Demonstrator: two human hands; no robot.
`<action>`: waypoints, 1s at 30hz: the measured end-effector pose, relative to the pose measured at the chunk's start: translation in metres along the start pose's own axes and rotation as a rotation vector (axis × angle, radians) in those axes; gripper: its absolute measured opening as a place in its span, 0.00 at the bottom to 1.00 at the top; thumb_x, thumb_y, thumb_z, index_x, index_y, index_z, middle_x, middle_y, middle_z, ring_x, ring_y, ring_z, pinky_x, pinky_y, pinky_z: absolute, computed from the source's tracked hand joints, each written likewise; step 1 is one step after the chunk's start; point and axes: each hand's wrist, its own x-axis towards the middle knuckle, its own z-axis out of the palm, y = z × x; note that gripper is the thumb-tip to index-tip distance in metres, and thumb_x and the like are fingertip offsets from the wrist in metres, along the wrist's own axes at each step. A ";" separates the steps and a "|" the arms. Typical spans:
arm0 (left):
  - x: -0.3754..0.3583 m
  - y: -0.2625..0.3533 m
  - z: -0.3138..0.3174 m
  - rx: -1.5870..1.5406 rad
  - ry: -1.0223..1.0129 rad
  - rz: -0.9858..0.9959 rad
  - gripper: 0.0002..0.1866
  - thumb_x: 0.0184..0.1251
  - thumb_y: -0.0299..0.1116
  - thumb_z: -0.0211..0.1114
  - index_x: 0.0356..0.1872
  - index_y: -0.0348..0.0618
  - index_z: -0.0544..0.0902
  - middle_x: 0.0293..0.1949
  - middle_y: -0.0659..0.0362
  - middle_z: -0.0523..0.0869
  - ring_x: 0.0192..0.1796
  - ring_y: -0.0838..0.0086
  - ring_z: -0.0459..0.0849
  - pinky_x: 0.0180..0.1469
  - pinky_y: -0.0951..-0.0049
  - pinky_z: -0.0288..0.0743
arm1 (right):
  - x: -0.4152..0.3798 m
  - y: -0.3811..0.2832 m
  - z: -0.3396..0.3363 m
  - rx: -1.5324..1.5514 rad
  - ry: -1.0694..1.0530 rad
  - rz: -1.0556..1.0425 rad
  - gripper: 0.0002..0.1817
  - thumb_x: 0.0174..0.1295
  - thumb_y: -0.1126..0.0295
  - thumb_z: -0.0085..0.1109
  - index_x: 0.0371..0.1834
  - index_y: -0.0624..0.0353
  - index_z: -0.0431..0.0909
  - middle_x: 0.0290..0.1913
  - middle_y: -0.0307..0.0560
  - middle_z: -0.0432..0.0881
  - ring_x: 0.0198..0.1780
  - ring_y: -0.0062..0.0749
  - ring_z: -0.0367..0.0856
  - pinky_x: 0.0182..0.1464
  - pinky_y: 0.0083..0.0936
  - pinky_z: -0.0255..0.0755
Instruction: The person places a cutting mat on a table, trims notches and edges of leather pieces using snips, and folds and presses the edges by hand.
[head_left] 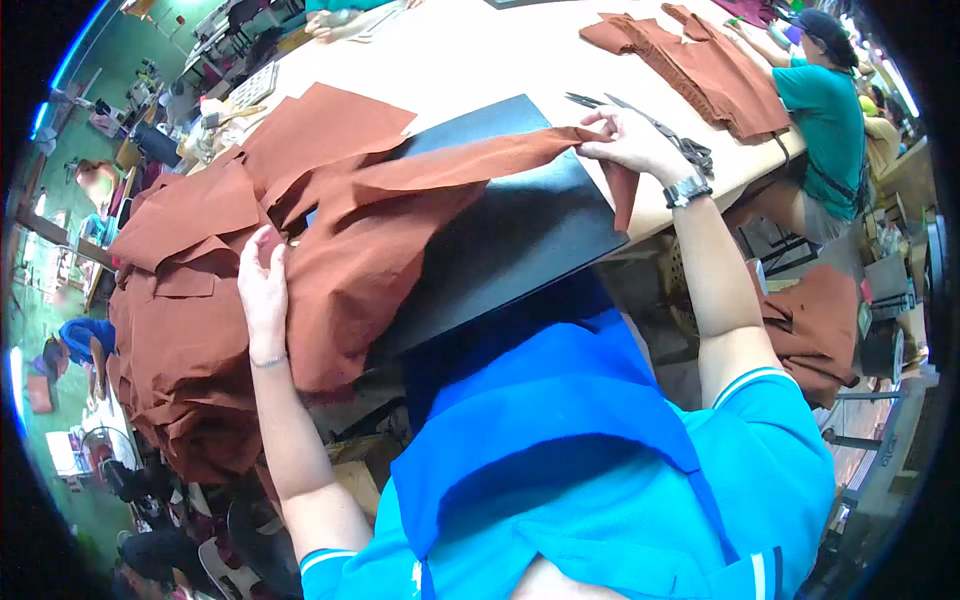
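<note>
A rust-brown fabric piece [375, 245] is stretched over a dark board [520, 230] in front of me. Between thumb and fingers, my right hand [632, 145] pinches its far end, and a short tail of cloth hangs below. On the other side, my left hand [262, 285] rests against the cloth at the pile's edge, thumb apart from the fingers, gripping nothing that I can see. A large heap of the same brown fabric [185, 330] spreads beyond it and drapes over the table's side. Black-handled scissors [685, 148] lie just behind my right hand.
The white table [470, 60] extends away from me. More brown cut pieces [700, 75] lie at its far right, where a co-worker in a green shirt [825, 130] sits. Another person's hands [345, 25] show at the top. Brown fabric [815, 330] hangs low on my right.
</note>
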 end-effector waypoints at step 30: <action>-0.086 0.086 -0.099 0.015 -0.495 -0.293 0.14 0.57 0.19 0.71 0.44 0.39 0.79 0.35 0.63 0.79 0.40 0.80 0.78 0.45 0.79 0.74 | 0.011 0.011 -0.041 -0.427 -0.227 -0.099 0.30 0.42 0.56 0.75 0.53 0.50 0.83 0.46 0.49 0.86 0.48 0.37 0.83 0.52 0.33 0.75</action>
